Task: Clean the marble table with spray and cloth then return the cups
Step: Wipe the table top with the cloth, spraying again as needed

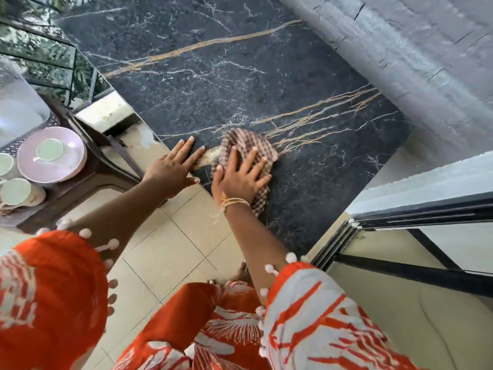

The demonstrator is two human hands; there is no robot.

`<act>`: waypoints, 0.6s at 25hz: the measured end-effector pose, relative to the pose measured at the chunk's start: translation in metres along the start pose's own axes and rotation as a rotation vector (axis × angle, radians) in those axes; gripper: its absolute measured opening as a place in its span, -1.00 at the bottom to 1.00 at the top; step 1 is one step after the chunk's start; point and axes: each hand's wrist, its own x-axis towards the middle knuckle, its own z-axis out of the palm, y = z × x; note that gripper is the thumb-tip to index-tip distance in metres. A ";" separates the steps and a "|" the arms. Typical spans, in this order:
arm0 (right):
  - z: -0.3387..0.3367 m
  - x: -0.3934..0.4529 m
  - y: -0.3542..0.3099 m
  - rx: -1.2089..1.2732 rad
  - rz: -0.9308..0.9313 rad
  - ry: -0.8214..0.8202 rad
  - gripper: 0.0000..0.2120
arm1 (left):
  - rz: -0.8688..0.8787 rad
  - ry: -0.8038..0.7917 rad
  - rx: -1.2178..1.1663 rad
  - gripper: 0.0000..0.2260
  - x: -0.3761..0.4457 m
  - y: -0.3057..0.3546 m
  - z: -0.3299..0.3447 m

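Observation:
The black marble table [240,76] with gold and white veins fills the middle of the view. A brown and white checked cloth [246,142] lies bunched near its front edge. My right hand [240,177] presses flat on the cloth, fingers spread. My left hand [173,166] rests flat on the table's edge just left of the cloth, fingers apart and holding nothing. A pale green cup [50,150] sits on a pink plate [52,154] on a low dark stand at the left, with two more cups [16,192] beside it. No spray bottle is in view.
A grey stone wall [400,62] runs along the table's far right side. A black-framed glass door [413,236] stands at the right. Beige floor tiles [173,249] lie between me and the table. The dark stand [80,182] with cups is at the left.

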 end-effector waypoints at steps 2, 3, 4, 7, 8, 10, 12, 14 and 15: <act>0.002 0.000 -0.007 -0.063 -0.165 -0.024 -0.41 | 0.000 0.009 0.010 -0.25 -0.002 0.001 0.002; 0.002 -0.002 -0.005 -0.073 -0.215 -0.017 -0.41 | 0.000 0.008 0.022 -0.25 -0.002 0.001 0.002; 0.002 -0.003 0.001 -0.081 -0.254 -0.001 -0.42 | -0.003 0.014 0.038 -0.25 -0.002 0.001 0.003; -0.005 -0.006 0.029 -0.112 -0.260 0.048 -0.44 | -0.010 0.033 0.084 -0.28 -0.005 0.004 0.003; -0.006 -0.009 0.040 -0.096 -0.170 0.066 -0.44 | -0.002 0.037 0.082 -0.30 -0.006 0.003 0.003; -0.006 -0.025 0.066 -0.057 0.115 0.099 -0.43 | 0.013 0.041 0.069 -0.32 -0.007 0.002 0.005; -0.002 -0.049 0.087 -0.001 0.429 0.145 -0.41 | 0.059 0.040 0.054 -0.33 -0.005 -0.004 0.004; 0.001 -0.069 0.099 0.044 0.621 0.171 -0.39 | 0.097 0.024 0.016 -0.33 -0.005 -0.008 0.002; 0.003 -0.075 0.099 0.065 0.688 0.177 -0.39 | 0.124 0.019 0.011 -0.33 -0.005 -0.012 0.001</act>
